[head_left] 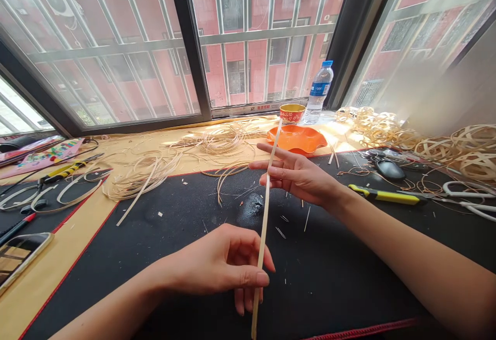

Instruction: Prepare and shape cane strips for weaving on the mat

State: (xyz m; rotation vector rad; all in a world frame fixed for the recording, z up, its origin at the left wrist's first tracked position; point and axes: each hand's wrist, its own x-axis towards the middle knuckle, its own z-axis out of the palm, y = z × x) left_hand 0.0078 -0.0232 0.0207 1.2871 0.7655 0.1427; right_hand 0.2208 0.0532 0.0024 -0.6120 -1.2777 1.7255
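A long, thin, pale strip runs upright through the middle of the view, from the bottom edge up toward the red tin. My left hand grips its lower part between the thumb and curled fingers. Higher up, my right hand pinches the same strip between its thumb and fingers, with the other fingers stretched out to the left. Beneath both hands lies a black mat with small scraps scattered on it. The far end of the strip overlaps an orange wavy dish in the view.
Coiled strips lie behind the mat, more at its left. A red tin and water bottle stand by the window. At right are a yellow cutter, scissors and woven pieces; a phone lies left.
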